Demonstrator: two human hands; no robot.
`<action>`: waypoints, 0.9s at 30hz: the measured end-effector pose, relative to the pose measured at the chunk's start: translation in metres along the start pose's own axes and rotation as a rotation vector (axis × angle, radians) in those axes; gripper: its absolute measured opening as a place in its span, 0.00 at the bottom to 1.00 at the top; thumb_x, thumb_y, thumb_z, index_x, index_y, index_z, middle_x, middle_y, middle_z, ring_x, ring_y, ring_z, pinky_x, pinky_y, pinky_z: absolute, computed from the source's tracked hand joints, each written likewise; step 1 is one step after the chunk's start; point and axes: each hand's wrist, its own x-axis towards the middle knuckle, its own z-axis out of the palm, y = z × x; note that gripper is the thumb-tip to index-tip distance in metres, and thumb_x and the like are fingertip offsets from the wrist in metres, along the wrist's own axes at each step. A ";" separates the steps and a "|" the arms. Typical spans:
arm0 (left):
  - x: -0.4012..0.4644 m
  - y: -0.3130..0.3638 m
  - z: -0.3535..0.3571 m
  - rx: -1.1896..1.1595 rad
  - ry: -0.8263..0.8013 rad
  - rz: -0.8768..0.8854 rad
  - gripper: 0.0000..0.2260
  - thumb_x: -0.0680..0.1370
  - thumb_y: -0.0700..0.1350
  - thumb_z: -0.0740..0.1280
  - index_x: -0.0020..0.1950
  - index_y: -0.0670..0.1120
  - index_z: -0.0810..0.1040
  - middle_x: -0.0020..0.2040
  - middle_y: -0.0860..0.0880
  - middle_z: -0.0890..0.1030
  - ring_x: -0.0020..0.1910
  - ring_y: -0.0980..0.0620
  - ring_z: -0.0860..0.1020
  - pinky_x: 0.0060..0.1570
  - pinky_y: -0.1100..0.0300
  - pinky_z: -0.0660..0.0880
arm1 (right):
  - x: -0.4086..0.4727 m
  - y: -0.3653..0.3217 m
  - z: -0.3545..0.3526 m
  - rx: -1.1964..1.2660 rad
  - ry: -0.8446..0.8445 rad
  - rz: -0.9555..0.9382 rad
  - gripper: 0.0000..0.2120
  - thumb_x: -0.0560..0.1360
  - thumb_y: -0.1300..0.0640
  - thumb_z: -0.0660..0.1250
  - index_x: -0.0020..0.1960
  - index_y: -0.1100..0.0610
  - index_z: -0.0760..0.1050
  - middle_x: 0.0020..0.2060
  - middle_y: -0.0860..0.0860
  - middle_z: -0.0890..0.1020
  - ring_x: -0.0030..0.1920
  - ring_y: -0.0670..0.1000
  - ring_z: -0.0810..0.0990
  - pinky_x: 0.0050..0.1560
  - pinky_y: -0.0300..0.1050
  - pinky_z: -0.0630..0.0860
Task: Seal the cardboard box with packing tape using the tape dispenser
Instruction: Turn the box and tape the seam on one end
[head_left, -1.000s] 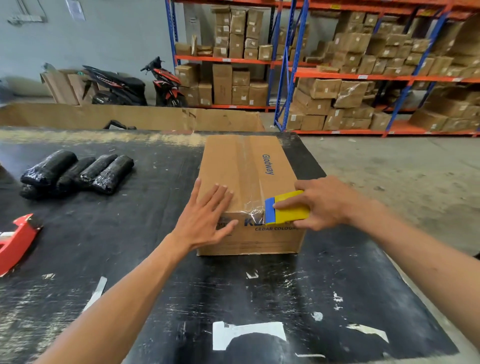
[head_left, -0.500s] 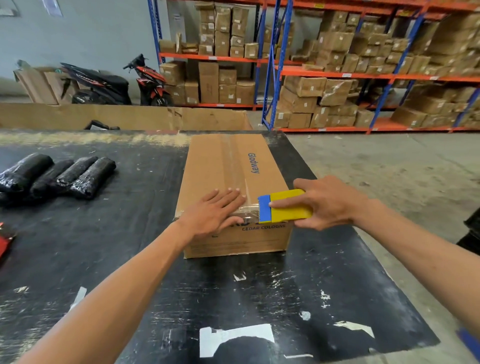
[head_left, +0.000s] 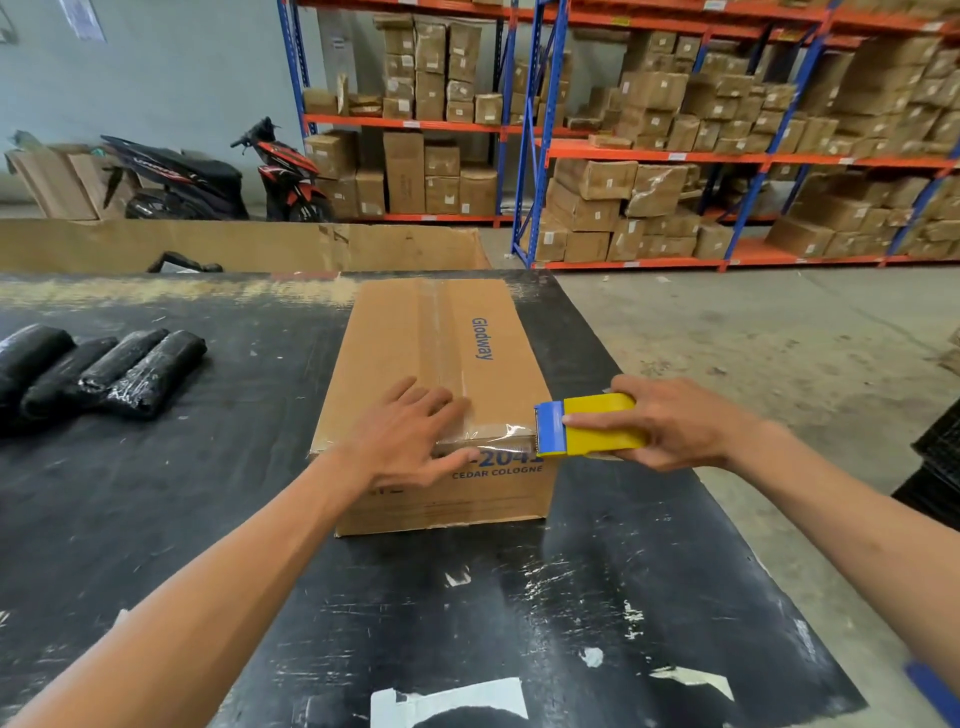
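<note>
A long brown cardboard box (head_left: 415, 338) lies lengthwise on the black table (head_left: 156, 493), with clear tape along its top seam and blue print on top and on the near end. My left hand (head_left: 410, 434) lies flat over the box's near top edge, thumb down on the front face. My right hand (head_left: 670, 423) grips a yellow and blue tape dispenser (head_left: 587, 426) at the box's near right corner. A strip of clear tape (head_left: 498, 439) stretches from the dispenser's blue end to the edge under my left hand.
Several black wrapped rolls (head_left: 104, 371) lie at the table's left. Torn white tape scraps (head_left: 447, 701) stick to the near table. A cardboard bin wall (head_left: 249, 244) stands behind the table. Beyond it are a parked scooter (head_left: 208, 176) and racks of boxes (head_left: 649, 130). Concrete floor lies right.
My right hand has drawn the dispenser rightward to the box's corner, stretching tape along the near edge. My left hand has curled down over that edge. The view shifted; a red dispenser left the frame.
</note>
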 end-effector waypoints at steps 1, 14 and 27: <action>0.009 0.008 -0.003 -0.003 0.003 0.001 0.34 0.78 0.69 0.50 0.76 0.48 0.64 0.72 0.44 0.71 0.71 0.44 0.70 0.75 0.43 0.57 | 0.001 0.001 0.000 -0.005 0.007 -0.005 0.27 0.74 0.37 0.59 0.73 0.35 0.64 0.42 0.52 0.74 0.27 0.51 0.73 0.24 0.42 0.66; 0.042 0.017 0.028 0.002 -0.109 0.062 0.38 0.75 0.69 0.34 0.81 0.52 0.48 0.81 0.48 0.53 0.79 0.48 0.53 0.76 0.49 0.51 | -0.004 0.014 0.024 0.058 0.041 -0.019 0.31 0.73 0.39 0.69 0.75 0.35 0.64 0.45 0.53 0.74 0.32 0.49 0.69 0.30 0.39 0.66; 0.040 0.022 0.023 -0.065 -0.060 0.050 0.32 0.79 0.66 0.44 0.79 0.51 0.57 0.79 0.47 0.60 0.78 0.47 0.60 0.76 0.47 0.54 | -0.028 0.044 0.038 0.007 0.019 -0.001 0.31 0.74 0.38 0.61 0.76 0.32 0.57 0.49 0.54 0.76 0.36 0.53 0.78 0.28 0.44 0.76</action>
